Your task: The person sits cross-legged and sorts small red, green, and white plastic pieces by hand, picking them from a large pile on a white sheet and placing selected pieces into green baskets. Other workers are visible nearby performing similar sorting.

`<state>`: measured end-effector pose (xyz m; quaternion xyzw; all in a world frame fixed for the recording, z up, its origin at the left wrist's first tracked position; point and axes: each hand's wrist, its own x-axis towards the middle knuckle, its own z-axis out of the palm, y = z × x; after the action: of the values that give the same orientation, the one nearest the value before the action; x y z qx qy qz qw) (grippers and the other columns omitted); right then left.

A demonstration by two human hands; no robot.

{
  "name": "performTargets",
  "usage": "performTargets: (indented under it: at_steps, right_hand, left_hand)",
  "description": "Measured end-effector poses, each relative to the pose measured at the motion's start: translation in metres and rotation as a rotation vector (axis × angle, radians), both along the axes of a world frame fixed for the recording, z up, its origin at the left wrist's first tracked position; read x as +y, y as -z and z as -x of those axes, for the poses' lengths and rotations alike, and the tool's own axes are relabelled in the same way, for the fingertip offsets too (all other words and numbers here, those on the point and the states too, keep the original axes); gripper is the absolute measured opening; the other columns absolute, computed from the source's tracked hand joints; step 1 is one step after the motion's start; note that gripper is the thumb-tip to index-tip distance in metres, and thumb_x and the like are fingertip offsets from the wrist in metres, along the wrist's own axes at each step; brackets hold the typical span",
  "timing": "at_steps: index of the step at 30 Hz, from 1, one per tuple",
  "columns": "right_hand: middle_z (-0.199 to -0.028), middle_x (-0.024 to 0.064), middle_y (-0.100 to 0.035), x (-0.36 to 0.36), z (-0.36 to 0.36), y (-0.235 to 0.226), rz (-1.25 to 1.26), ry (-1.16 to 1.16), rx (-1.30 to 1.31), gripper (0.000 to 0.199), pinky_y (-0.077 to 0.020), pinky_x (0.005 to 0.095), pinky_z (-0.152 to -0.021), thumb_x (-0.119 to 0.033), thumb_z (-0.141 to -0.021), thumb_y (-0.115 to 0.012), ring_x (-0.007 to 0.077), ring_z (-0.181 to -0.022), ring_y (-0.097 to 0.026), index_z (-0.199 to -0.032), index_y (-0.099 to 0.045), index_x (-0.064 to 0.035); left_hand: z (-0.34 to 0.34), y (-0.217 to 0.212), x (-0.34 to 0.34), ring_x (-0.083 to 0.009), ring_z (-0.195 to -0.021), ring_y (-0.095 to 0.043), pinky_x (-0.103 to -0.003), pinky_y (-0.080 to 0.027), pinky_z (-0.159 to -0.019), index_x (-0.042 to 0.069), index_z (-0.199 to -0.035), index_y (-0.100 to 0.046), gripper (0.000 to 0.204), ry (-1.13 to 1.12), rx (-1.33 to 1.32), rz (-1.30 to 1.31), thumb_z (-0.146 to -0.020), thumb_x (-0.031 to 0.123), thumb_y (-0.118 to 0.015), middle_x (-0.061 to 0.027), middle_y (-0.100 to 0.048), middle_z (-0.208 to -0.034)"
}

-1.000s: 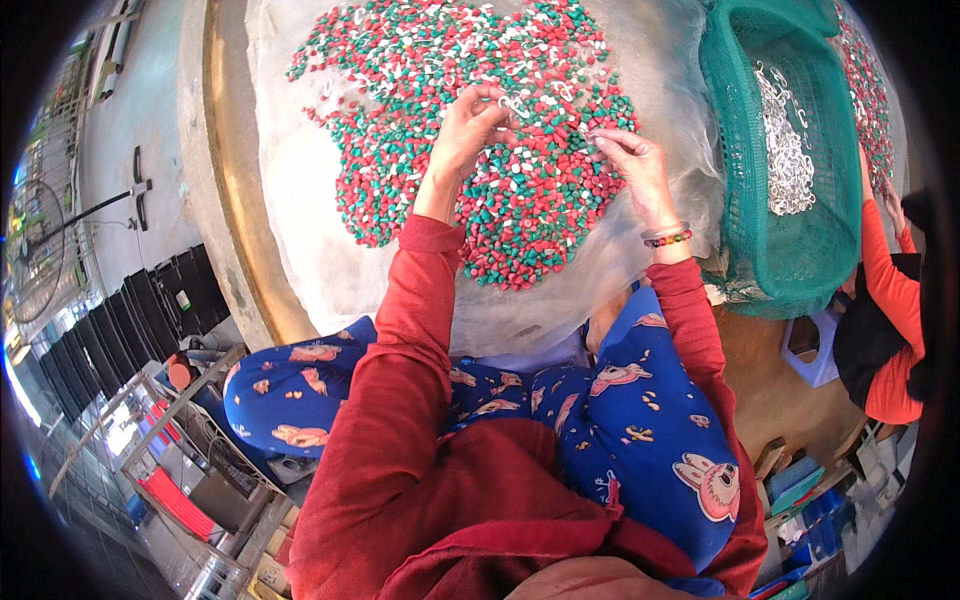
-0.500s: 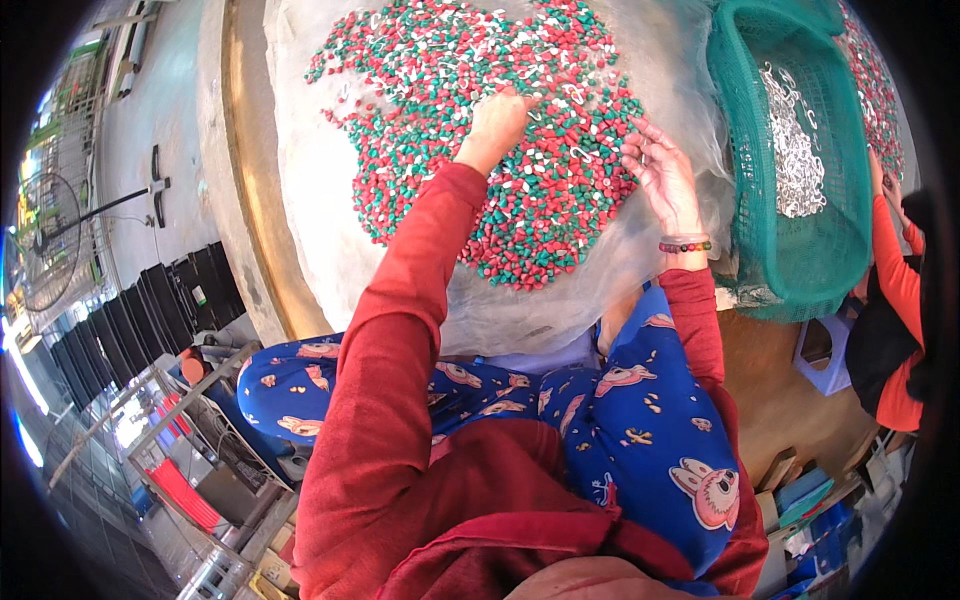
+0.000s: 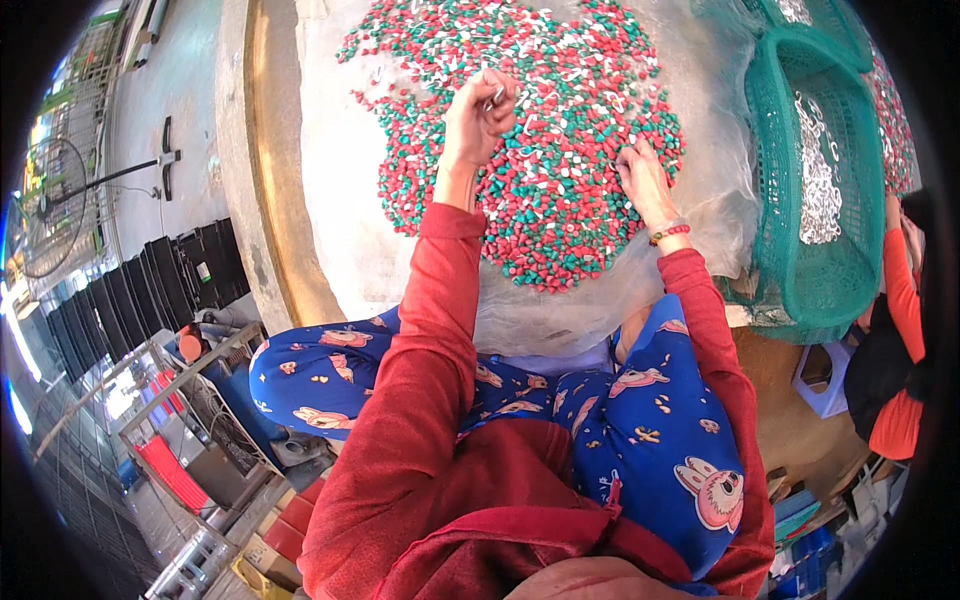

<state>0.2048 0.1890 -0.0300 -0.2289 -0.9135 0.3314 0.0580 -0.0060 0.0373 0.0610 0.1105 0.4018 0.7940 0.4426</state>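
Note:
A wide pile of small red, green and white cone-shaped pieces (image 3: pixel 560 215) is spread in front of me, with a few white hook-shaped clips (image 3: pixel 617 102) lying among them. Over the pile's left middle, my left hand (image 3: pixel 478 118) has its fingers curled around a small white clip (image 3: pixel 498 95). My right hand (image 3: pixel 645 182) reaches down to the right side of the pile, fingertips drawn together at the pieces. What those fingertips pinch, if anything, is too small to make out.
A translucent plastic sheet (image 3: pixel 345 200) lies beneath the pile. To the right stands a green mesh basket (image 3: pixel 775 220) holding many white clips (image 3: pixel 820 180); another green basket (image 3: pixel 845 40) is behind it. At far right, a person in orange sleeves (image 3: pixel 900 290) works beside more coloured pieces.
My left hand has turned, its fingers now curled around a clip. My right hand, earlier at the pile's edge with fingers apart, now reaches into the pieces with fingers closed. The view has shifted slightly.

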Motion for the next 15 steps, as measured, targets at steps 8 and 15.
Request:
performTargets:
  at_steps: [8,15]
  right_hand:
    - [-0.089,0.0171,-0.048,-0.017,-0.007,-0.001,-0.008,0.0,-0.078,0.02,-0.0454,0.0444,-0.071,0.004,-0.075,-0.053,0.0376,-0.084,-0.054,-0.094,-0.053,-0.0025]
    - [-0.079,0.004,-0.057,-0.002,-0.006,-0.01,1.247,0.488,0.225,0.017,-0.0408,0.0208,-0.053,-0.003,-0.084,-0.047,0.0099,-0.062,-0.052,-0.1,-0.053,0.0017]
  left_hand:
    - [-0.017,0.014,-0.02,-0.0053,-0.046,-0.036,-0.02,-0.03,-0.039,0.006,-0.082,-0.061,0.025,0.174,0.585,0.712,-0.082,0.03,-0.058,0.0035,-0.043,-0.053]
    - [-0.04,0.066,-0.026,-0.0325,-0.071,-0.062,-0.042,-0.048,-0.064,0.005,-0.079,-0.063,0.025,0.289,1.449,1.104,-0.075,0.029,-0.066,-0.0148,-0.062,-0.068]
